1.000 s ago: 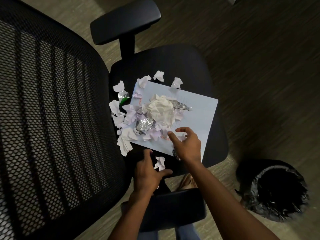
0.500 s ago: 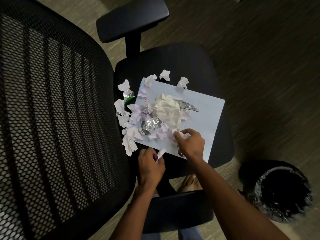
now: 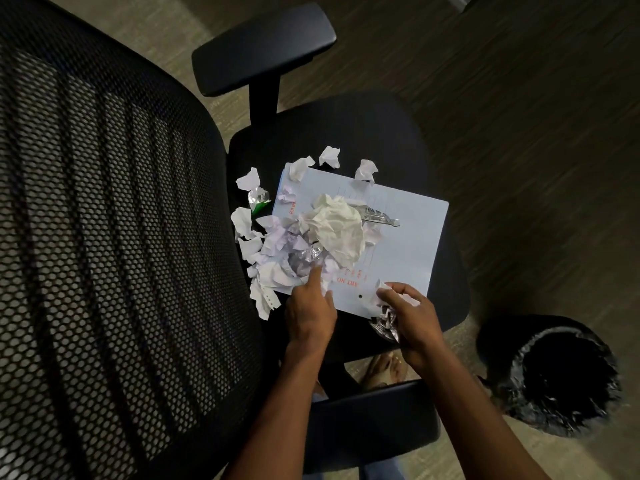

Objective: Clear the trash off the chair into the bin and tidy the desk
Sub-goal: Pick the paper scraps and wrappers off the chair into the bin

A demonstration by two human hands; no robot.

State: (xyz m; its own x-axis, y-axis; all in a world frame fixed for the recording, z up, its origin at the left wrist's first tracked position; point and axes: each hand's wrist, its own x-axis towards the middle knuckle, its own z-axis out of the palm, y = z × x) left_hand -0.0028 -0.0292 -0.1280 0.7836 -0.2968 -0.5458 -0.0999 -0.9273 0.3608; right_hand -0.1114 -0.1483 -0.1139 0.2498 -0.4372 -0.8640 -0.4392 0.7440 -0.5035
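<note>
On the black chair seat (image 3: 346,126) lies a pale sheet (image 3: 408,237) with red print. A pile of trash covers its left part: a large crumpled paper ball (image 3: 339,226), several small paper scraps (image 3: 273,244) and a foil ball (image 3: 308,254). A flattened foil wrapper (image 3: 379,215) lies just right of the ball. My left hand (image 3: 310,313) touches the pile's near edge with its index finger out and pinches a paper scrap. My right hand (image 3: 410,315) is closed on crumpled paper and a foil wrapper (image 3: 384,325) at the sheet's near edge. The black-lined bin (image 3: 512,355) stands on the floor to the right.
The mesh backrest (image 3: 104,237) fills the left side. One armrest (image 3: 263,46) is beyond the seat and another (image 3: 370,417) lies under my forearms. Loose scraps (image 3: 329,155) and a green-silver wrapper (image 3: 258,199) lie on the seat. A bare foot (image 3: 381,368) shows below the seat.
My left hand picked a scrap off the seat's near edge and moved up to the pile. My right hand closed on paper and pulled back to the sheet's near edge.
</note>
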